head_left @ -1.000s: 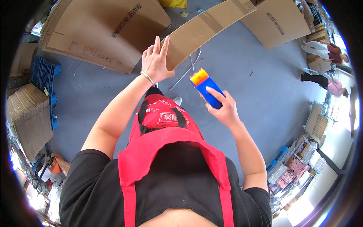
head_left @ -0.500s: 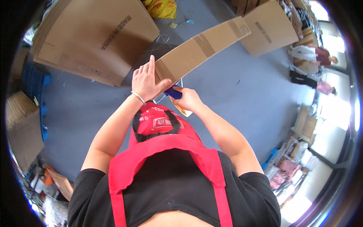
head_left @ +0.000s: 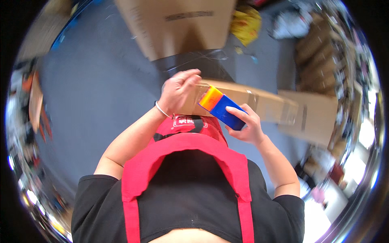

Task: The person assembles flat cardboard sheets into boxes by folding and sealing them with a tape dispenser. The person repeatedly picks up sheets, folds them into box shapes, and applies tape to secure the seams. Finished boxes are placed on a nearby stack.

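My right hand (head_left: 247, 125) is closed around the blue body of a tape dispenser (head_left: 230, 111). Its orange-yellow head points up and left over the near end of a long, narrow cardboard box (head_left: 239, 96). Strips of tape cross the box's surface. Beside that end is my left hand (head_left: 177, 92), a bracelet on its wrist. Its fingers are loosely bent, apart from the thumb and a little blurred; nothing shows in them. Whether this hand touches the cardboard I cannot tell.
A large cardboard carton (head_left: 182, 30) stands ahead, with a yellow bag (head_left: 246, 25) to its right. Another carton (head_left: 312, 115) is beyond the long box's far end. Stacked cardboard (head_left: 318, 56) and a whitish plastic bundle (head_left: 291, 24) lie at the far right.
The view has swung left. My left hand has come off the cardboard's flat face and bent its fingers. My right hand has raised the tape dispenser, bringing its orange-yellow head into sight above the box.
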{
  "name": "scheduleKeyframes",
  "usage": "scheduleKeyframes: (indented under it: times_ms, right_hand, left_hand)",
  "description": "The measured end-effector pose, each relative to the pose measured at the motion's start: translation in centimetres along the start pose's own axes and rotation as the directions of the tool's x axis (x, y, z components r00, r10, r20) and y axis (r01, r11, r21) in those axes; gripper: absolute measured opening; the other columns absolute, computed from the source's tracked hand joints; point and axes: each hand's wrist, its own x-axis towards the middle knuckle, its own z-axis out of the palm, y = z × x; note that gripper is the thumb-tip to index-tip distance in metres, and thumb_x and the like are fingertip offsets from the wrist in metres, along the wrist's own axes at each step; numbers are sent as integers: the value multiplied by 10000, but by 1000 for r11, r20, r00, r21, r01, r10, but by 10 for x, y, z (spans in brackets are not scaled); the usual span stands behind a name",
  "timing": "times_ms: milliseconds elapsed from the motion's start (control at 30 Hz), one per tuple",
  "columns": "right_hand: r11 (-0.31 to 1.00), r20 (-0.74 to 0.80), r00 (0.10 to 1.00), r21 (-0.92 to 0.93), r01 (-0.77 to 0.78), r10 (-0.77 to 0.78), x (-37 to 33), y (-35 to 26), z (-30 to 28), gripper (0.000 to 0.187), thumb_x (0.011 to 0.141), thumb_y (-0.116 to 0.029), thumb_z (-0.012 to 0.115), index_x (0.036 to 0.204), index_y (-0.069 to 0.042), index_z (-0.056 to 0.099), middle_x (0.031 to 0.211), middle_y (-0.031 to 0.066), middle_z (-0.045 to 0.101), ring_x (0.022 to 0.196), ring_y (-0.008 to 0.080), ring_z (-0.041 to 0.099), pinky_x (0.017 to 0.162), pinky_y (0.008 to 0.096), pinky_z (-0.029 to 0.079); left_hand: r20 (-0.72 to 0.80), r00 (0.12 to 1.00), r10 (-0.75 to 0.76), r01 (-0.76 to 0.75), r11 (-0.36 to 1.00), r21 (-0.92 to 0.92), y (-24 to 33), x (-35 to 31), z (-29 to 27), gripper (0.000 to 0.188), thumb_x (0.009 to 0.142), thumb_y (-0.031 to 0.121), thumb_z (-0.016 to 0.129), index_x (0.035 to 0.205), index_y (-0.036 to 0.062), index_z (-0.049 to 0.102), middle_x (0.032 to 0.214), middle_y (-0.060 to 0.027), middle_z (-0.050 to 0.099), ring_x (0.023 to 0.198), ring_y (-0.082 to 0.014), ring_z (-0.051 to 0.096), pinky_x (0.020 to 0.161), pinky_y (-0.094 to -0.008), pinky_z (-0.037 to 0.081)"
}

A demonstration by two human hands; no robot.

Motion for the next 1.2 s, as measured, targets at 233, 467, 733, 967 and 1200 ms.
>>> scheduleKeyframes:
  times_ms: [233, 467, 733, 967, 1200]
  right_hand:
    - [970, 378, 893, 97, 225, -245, 48, 32, -48, 732, 661, -69, 871, 1357, -210, 693, 1023, 138, 651, 891, 319, 651, 799, 403, 583]
    - [980, 545, 832, -89, 181, -104, 73, 1, -38, 716, 730, -135, 839, 1410, -272, 662, 1028, 165, 630, 940, 349, 653, 844, 429, 579]
    - [947, 591, 802, -298, 117, 86, 82, -27, -32, 699, 770, -188, 813, 1439, -265, 628, 1014, 194, 596, 914, 383, 645, 842, 456, 569]
    - [872, 643, 730, -469, 137, 231, 100, -54, -29, 661, 806, -269, 777, 1446, -247, 611, 1036, 241, 633, 930, 440, 683, 892, 483, 576]
    - [426, 763, 132, -485, 764, 633, 185, -105, 25, 364, 700, -294, 803, 1005, -97, 797, 860, 159, 753, 848, 362, 737, 763, 486, 586]
  left_hand:
    - [127, 860, -495, 384, 463, -799, 7, -60, 33, 206, 1008, 88, 692, 1135, -72, 723, 1072, -146, 756, 973, -202, 739, 910, -342, 616]
    - [-240, 823, -515, 284, 738, -612, -73, -77, -49, 187, 992, 187, 731, 1077, 28, 782, 901, -34, 758, 809, -76, 678, 748, -236, 558]
    - [-767, 639, -66, 238, 965, 115, -126, -49, 26, 540, 994, 439, 703, 1319, 9, 682, 1253, -210, 711, 1136, -345, 693, 1007, -403, 533]
    - [-585, 811, -19, 200, 948, 247, -81, -48, 53, 667, 1056, 483, 562, 1405, -84, 559, 1330, -306, 640, 1220, -426, 645, 1026, -444, 525]
    - [-496, 866, -69, 159, 977, 142, -88, -37, 44, 779, 992, 503, 652, 1465, -94, 487, 1396, -328, 587, 1297, -448, 585, 1096, -458, 472]
